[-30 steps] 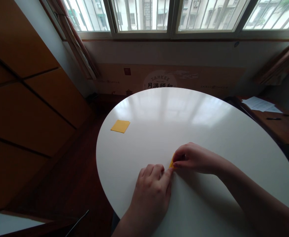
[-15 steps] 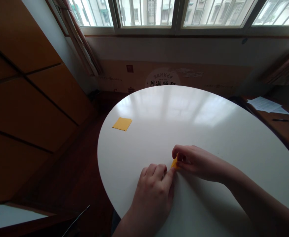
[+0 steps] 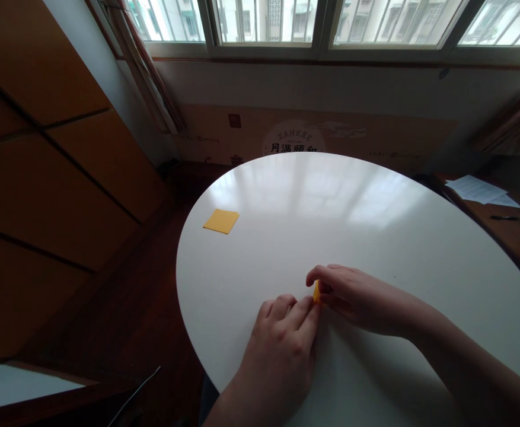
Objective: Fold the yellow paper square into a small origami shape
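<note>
A small piece of yellow paper (image 3: pixel 316 292), apparently folded, is mostly covered by my fingers near the middle of the white table. My right hand (image 3: pixel 348 296) pinches it from the right, index finger curled over above it. From the lower left, my left hand (image 3: pixel 286 338) is closed, with thumb and index fingertips pressed against the paper's near edge. The folds and the paper's full shape are hidden. Farther off on the left side of the tabletop lies a flat stack of yellow square paper (image 3: pixel 221 221), touched by neither hand.
The round white table (image 3: pixel 260 249) has its curved edge at left and far side. On a brown desk at right lie white sheets (image 3: pixel 477 188) and a dark pen (image 3: pixel 504 217). Wooden cabinet panels (image 3: pixel 64 178) stand at left, and a window runs along the back.
My left hand's fingers have shifted slightly right and closer to the right hand. The right index finger has moved a little left, and less of the small yellow paper shows.
</note>
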A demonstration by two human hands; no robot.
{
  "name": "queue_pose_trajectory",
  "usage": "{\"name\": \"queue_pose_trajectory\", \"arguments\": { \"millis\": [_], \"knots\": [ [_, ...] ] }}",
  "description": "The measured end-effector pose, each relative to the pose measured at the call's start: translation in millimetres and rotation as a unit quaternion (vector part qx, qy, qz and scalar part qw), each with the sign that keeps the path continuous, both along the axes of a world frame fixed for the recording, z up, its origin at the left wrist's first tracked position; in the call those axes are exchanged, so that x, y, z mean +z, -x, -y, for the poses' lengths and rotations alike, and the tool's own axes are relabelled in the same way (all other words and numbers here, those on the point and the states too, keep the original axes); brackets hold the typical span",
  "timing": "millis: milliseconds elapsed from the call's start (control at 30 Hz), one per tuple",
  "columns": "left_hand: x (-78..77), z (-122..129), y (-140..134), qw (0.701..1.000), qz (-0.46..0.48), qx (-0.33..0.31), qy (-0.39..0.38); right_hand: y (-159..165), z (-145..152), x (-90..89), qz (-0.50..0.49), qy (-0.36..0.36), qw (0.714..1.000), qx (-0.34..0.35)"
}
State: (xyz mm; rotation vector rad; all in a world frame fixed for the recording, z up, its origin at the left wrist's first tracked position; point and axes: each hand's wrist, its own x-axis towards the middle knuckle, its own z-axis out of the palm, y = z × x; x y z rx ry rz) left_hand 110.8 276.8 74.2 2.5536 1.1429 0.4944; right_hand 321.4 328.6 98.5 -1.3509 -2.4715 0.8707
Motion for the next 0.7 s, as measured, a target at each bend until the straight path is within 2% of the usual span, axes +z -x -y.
{"name": "queue_pose_trajectory", "arguments": {
  "millis": [333,700],
  "knots": [
    [-0.7,-0.3,0.0,1.0,-0.004,-0.004,-0.01,-3.0,2.8,-0.4,-0.038,-0.039,0.998,0.032],
    [-3.3,0.9,0.0,1.0,0.003,0.007,-0.028,6.5,1.7,-3.2,-0.029,-0.008,0.999,-0.017]
  ]
}}
